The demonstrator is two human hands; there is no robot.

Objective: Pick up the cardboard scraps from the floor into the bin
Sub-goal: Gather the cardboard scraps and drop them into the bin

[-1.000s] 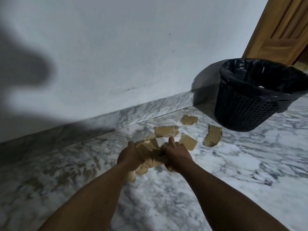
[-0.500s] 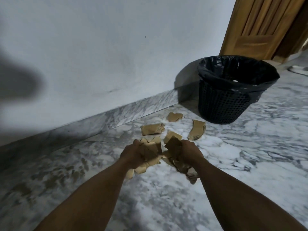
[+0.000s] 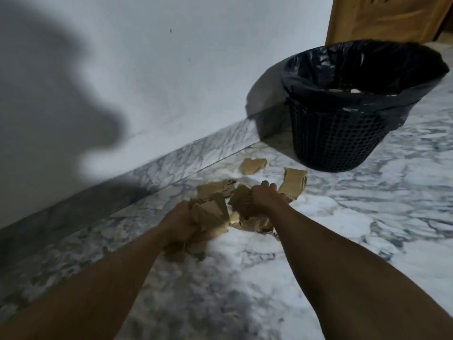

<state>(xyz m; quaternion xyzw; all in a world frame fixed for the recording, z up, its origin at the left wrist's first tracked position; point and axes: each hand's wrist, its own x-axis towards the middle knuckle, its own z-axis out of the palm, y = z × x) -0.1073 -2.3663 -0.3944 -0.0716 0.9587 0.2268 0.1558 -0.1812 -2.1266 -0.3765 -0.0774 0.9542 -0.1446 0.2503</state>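
bin [image 3: 343,133] right, by wall [image 3: 171,69] | scraps [image 3: 252,166] on floor [image 3: 367,217] before it

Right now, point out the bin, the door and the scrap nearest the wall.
bin [image 3: 338,133], head view, on its mesh side wall.
door [image 3: 392,18], head view, on its wooden panel.
scrap [image 3: 252,165], head view, on its flat middle.
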